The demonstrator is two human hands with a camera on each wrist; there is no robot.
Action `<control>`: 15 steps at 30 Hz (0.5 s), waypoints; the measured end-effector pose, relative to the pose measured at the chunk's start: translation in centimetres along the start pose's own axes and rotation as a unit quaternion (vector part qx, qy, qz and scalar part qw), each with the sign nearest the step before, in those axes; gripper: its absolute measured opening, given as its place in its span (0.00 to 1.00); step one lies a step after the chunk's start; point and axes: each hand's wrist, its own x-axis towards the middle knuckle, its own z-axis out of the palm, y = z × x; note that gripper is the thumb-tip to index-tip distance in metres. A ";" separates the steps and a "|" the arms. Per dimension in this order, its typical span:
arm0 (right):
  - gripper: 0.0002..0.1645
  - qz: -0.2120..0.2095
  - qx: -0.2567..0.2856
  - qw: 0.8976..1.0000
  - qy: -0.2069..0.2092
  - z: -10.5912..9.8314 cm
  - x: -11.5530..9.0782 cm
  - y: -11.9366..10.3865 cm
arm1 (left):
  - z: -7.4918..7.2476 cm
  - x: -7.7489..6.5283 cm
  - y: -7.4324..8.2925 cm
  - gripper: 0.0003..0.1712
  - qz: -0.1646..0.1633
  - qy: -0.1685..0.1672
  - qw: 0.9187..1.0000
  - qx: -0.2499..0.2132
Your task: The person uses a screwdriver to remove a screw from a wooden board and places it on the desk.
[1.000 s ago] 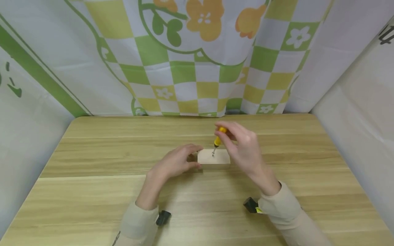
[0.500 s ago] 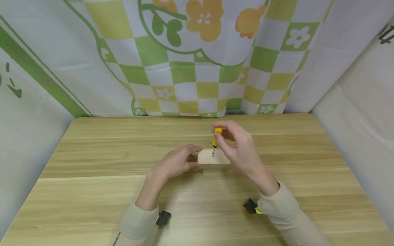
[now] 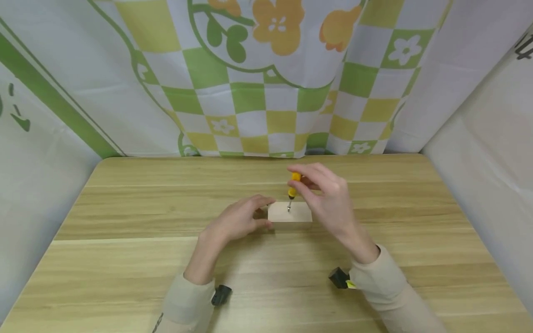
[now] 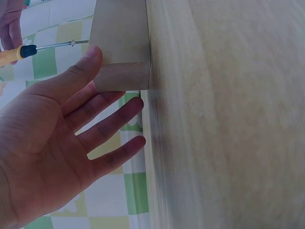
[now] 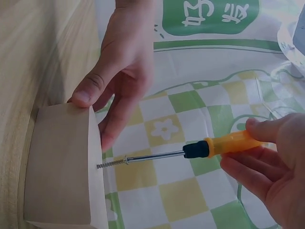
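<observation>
A pale wooden block [image 3: 297, 213] lies on the table, its long side running left to right. My left hand [image 3: 235, 221] pinches the block's left end, thumb on the near side; in the left wrist view, its other fingers [image 4: 112, 126] spread beyond the end. From the block's top face stands a screw [image 5: 112, 163], its threads largely exposed. A screwdriver [image 5: 198, 149] with a yellow-orange handle and dark collar meets the screw head in line with it. My right hand [image 3: 333, 201] holds the handle between thumb and fingers, above the block.
The wood-grain table [image 3: 145, 268] extends around both hands. Behind its far edge hangs a green, yellow and white checkered cloth [image 3: 250, 99]. White cloth walls [image 3: 491, 152] flank both sides. Small black cameras [image 3: 221, 295] sit at the wrists.
The screwdriver handle has tipped slightly left and stands more upright than a second ago. My right fingers have shifted around it. The block and left hand stay in place.
</observation>
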 end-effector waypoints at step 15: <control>0.17 0.030 0.061 0.993 -0.096 -1.9 0.7 0.6 | 0.1 0.1 -0.3 0.36 0.005 -0.001 1.000 0.006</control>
